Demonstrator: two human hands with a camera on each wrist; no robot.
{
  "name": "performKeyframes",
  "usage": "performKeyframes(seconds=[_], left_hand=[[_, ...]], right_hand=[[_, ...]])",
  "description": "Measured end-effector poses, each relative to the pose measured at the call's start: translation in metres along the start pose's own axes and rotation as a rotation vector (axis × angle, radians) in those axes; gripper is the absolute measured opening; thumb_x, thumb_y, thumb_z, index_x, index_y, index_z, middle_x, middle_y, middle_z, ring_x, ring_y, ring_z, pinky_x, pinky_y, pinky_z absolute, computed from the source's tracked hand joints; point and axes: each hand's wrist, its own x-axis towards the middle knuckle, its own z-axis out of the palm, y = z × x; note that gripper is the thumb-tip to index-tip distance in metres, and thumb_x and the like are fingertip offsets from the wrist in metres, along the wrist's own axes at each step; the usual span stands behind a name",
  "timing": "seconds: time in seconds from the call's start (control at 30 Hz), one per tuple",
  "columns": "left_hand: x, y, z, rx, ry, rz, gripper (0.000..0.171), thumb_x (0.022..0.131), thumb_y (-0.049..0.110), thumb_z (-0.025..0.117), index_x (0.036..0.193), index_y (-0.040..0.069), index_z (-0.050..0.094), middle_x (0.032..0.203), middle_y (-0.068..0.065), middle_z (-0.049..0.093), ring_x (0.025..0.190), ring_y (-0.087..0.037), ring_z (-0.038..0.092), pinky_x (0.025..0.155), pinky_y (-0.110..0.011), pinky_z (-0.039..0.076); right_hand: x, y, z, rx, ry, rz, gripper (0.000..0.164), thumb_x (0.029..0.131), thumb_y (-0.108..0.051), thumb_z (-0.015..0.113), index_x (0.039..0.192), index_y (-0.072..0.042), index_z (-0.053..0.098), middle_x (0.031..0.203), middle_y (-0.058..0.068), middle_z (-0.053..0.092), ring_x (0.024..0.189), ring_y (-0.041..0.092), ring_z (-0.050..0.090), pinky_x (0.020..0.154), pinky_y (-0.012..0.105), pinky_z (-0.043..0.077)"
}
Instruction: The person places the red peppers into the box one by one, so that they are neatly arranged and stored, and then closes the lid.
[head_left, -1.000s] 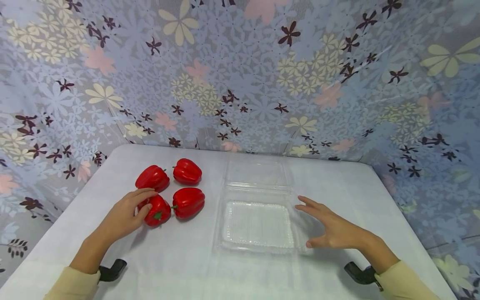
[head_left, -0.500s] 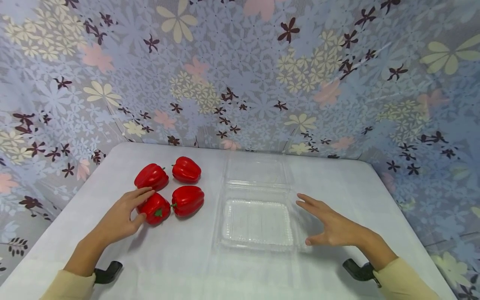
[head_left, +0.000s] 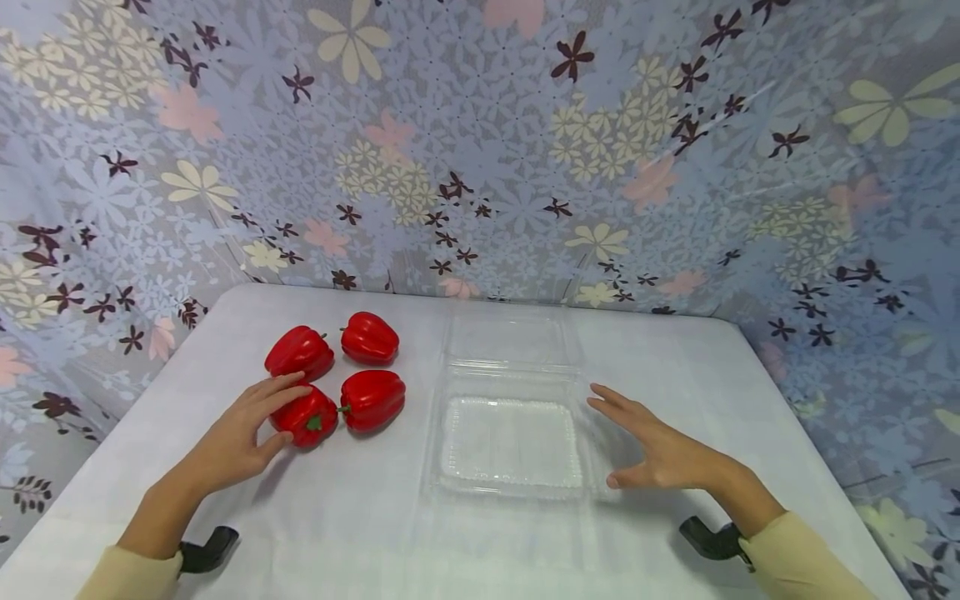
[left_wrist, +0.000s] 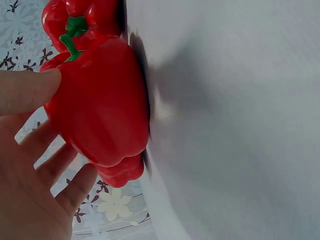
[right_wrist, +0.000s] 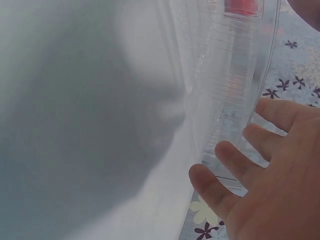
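Note:
My left hand (head_left: pixel 238 435) is at the nearest left of the red bell peppers (head_left: pixel 311 410), its fingers spread loosely and its fingertips right at the pepper's side. In the left wrist view the thumb overlaps this bell pepper (left_wrist: pixel 102 102) near its green stem, with the other fingers apart beside it. Another bell pepper (head_left: pixel 372 400) lies just to the right, and two more, a left one (head_left: pixel 300 352) and a right one (head_left: pixel 371 338), lie behind. Beside the clear plastic clamshell container (head_left: pixel 512 487) my right hand (head_left: pixel 663 450) hovers with spread fingers, holding nothing.
The container's lid (head_left: pixel 510 340) lies folded back toward the wall. A white cloth covers the table (head_left: pixel 337 533), whose far edge meets a flowered backdrop (head_left: pixel 480 150). A black wrist mount sticks out under each sleeve.
The left thumb has drawn back from the front of the nearest bell pepper, and that hand has widened slightly. The right hand keeps its place beside the container; the whole view has shifted a little.

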Motion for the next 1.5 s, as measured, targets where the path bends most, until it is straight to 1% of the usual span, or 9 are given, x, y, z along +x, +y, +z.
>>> performKeyframes(seconds=[0.13,0.43,0.63,0.7,0.87,0.97,1.13,1.33,1.5], left_hand=[[0.0,0.0,0.0,0.002,-0.005,0.008,0.076,0.072,0.004,0.084,0.141,0.012,0.053,0.149,-0.018,0.047,0.136,-0.044,0.041,0.095,-0.065,0.05],[-0.003,-0.003,0.006,0.075,0.104,0.006,0.074,0.066,0.006,0.089,0.132,0.011,0.058,0.139,-0.017,0.054,0.126,-0.038,0.05,0.087,-0.059,0.056],[0.0,0.004,0.001,0.208,0.131,-0.069,0.07,0.065,0.022,0.092,0.128,0.012,0.063,0.127,-0.019,0.058,0.113,-0.038,0.054,0.085,-0.062,0.055],[0.001,0.006,0.0,0.207,0.121,-0.102,0.071,0.065,0.024,0.092,0.128,0.01,0.062,0.127,-0.021,0.057,0.113,-0.04,0.053,0.084,-0.062,0.055],[0.0,0.007,0.0,0.102,0.034,-0.114,0.077,0.071,0.018,0.088,0.138,0.008,0.053,0.143,-0.021,0.047,0.127,-0.044,0.046,0.087,-0.062,0.056],[-0.004,0.006,-0.002,0.152,0.009,-0.101,0.076,0.074,0.019,0.086,0.142,0.011,0.053,0.146,-0.02,0.047,0.126,-0.045,0.048,0.088,-0.062,0.055],[-0.002,0.009,-0.004,0.261,-0.015,-0.094,0.074,0.072,0.024,0.088,0.138,0.016,0.058,0.143,-0.02,0.051,0.119,-0.045,0.054,0.084,-0.059,0.058],[-0.001,0.014,-0.006,0.219,-0.066,-0.137,0.077,0.07,0.019,0.089,0.139,0.017,0.055,0.145,-0.02,0.048,0.125,-0.045,0.049,0.085,-0.061,0.057],[-0.004,0.013,-0.005,0.207,-0.044,-0.118,0.079,0.069,0.016,0.089,0.139,0.015,0.055,0.145,-0.019,0.048,0.125,-0.045,0.05,0.086,-0.06,0.057]], right_hand=[[0.0,0.001,0.003,0.007,0.003,0.009,0.092,0.083,-0.032,0.077,0.157,-0.013,0.026,0.162,0.025,0.015,0.144,0.054,0.019,0.098,0.081,0.03],[0.006,0.004,0.006,0.031,0.021,-0.007,0.093,0.083,-0.028,0.078,0.158,-0.015,0.025,0.164,0.022,0.013,0.146,0.054,0.017,0.101,0.08,0.027],[0.008,0.003,0.006,0.053,0.018,0.033,0.093,0.082,-0.028,0.079,0.157,-0.016,0.026,0.165,0.021,0.013,0.147,0.054,0.015,0.101,0.081,0.026],[0.009,0.002,0.006,0.054,0.02,0.038,0.093,0.081,-0.028,0.079,0.157,-0.015,0.027,0.165,0.021,0.013,0.147,0.054,0.015,0.102,0.081,0.026],[0.01,0.005,0.006,0.041,0.022,0.028,0.092,0.082,-0.029,0.079,0.157,-0.016,0.027,0.165,0.02,0.014,0.147,0.054,0.017,0.101,0.081,0.027],[0.012,0.006,0.006,0.036,0.026,0.014,0.091,0.082,-0.029,0.079,0.157,-0.016,0.028,0.165,0.021,0.014,0.146,0.054,0.017,0.101,0.081,0.028],[0.015,0.005,0.006,0.04,0.028,0.011,0.092,0.081,-0.028,0.079,0.157,-0.014,0.028,0.165,0.022,0.014,0.147,0.054,0.017,0.102,0.081,0.027],[0.016,0.005,0.006,0.022,0.025,0.024,0.091,0.082,-0.029,0.078,0.157,-0.015,0.028,0.165,0.021,0.015,0.147,0.053,0.017,0.103,0.081,0.026],[0.017,0.004,0.007,0.041,0.023,0.021,0.091,0.082,-0.029,0.078,0.157,-0.015,0.028,0.165,0.021,0.014,0.147,0.054,0.017,0.102,0.081,0.026]])
